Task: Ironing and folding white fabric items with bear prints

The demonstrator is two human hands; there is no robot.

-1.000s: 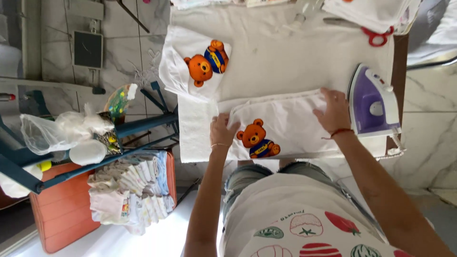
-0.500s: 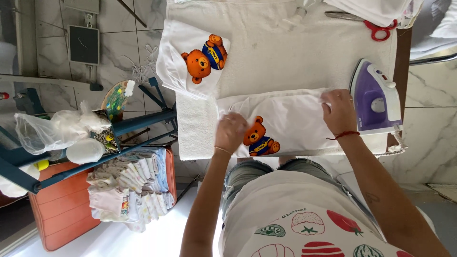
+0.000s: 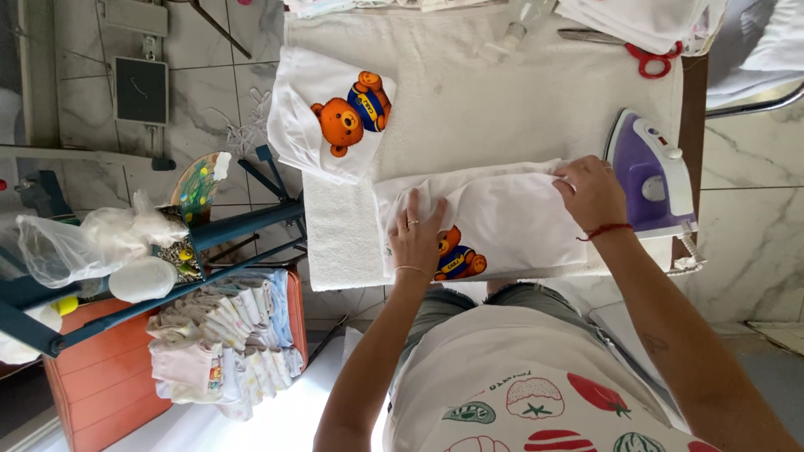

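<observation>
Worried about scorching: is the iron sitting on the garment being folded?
No, the purple iron stands beside the white garment, off its edge, past the right hand.

the middle of the table [image 3: 502, 109] lies bare, open for a hand to pass. an iron [image 3: 651, 176] stands at the right edge, just beside the right hand [image 3: 591, 191]. red scissors [image 3: 646, 59] and stacked cloth [image 3: 645, 21] fill the far right corner. a folded bear shirt [image 3: 331, 113] covers the left edge.
</observation>
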